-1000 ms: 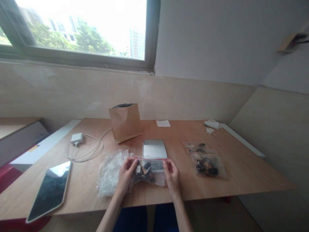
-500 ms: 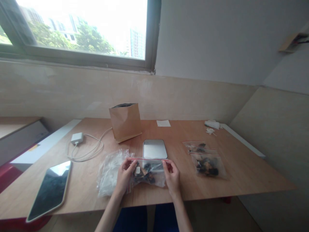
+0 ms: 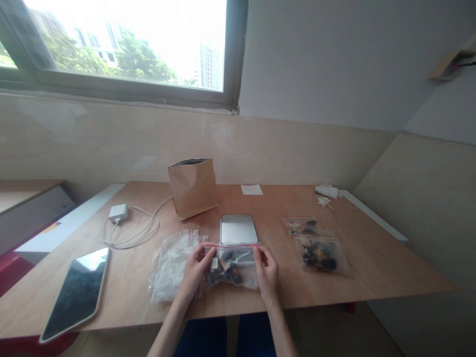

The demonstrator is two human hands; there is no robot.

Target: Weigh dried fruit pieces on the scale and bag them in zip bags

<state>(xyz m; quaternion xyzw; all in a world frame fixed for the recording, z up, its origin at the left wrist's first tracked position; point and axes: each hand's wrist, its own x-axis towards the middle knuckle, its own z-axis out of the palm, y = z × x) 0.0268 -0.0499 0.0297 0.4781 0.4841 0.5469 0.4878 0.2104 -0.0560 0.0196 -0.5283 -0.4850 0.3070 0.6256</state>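
Observation:
A clear zip-lock bag (image 3: 241,270) with a red seal strip hangs between my two hands, dark and tan pieces and a small white label inside it. My left hand (image 3: 197,265) pinches its upper left corner. At the upper right corner, my right hand (image 3: 267,267) grips the bag between thumb and fingers. Just beyond the bag lies a flat silver square device (image 3: 238,229), its near edge partly covered. To the left, a pile of clear plastic bags (image 3: 169,270) lies close beside my left hand.
Filled zip-lock bags (image 3: 320,250) lie on the wooden table (image 3: 379,267) at the right. A brown paper bag (image 3: 194,191) stands behind. A tablet (image 3: 76,290) and a white charger (image 3: 118,212) with cable are at left. White paper (image 3: 252,190) lies near the wall.
Both hands have shifted slightly to the right with the zip-lock bag, the left a little more. The other things on the table have stayed put.

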